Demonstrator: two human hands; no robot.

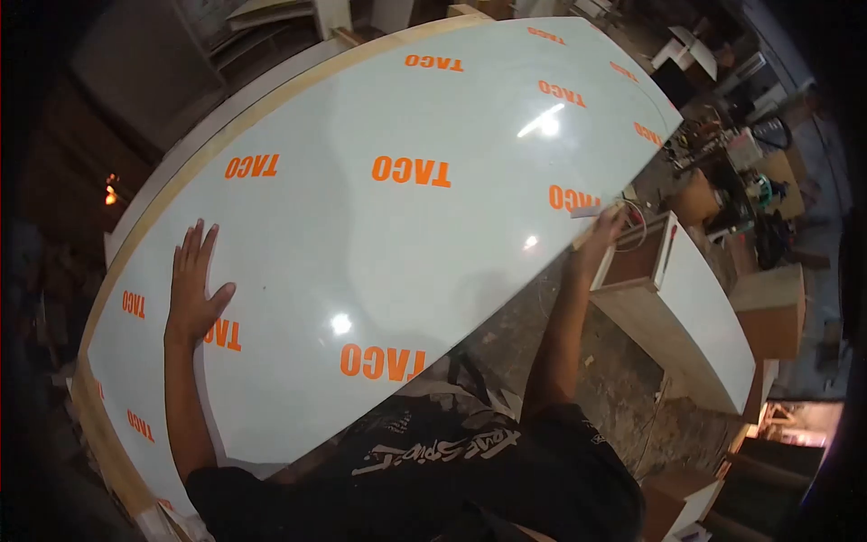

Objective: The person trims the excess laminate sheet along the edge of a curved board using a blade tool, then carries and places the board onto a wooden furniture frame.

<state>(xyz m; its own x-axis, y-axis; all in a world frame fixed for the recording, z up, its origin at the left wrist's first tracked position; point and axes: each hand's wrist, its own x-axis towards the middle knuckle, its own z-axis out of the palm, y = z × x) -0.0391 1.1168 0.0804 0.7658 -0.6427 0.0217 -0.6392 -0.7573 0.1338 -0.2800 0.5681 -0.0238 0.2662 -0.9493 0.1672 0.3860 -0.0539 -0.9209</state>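
Observation:
A large glossy white laminate sheet (307, 235), printed with orange TACO marks, spreads in front of me. My left hand (193, 285) lies flat on its left part, fingers stretched out and holding nothing. At the sheet's right edge, my right hand (607, 229) is closed round a thin flat grey blade-like piece (585, 213); its exact kind is unclear. A thin pale loop (643, 237), a narrow strip or cord, curves beside that hand. Most of the right fingers are hidden or too small to make out.
A wooden border (271, 88) runs along the sheet's curved far side. To the right stands a white-sided box or drawer cabinet (695, 289) with an open compartment. Beyond it are a cardboard-coloured box (768, 298) and cluttered tools. The floor (614, 361) shows below my right arm.

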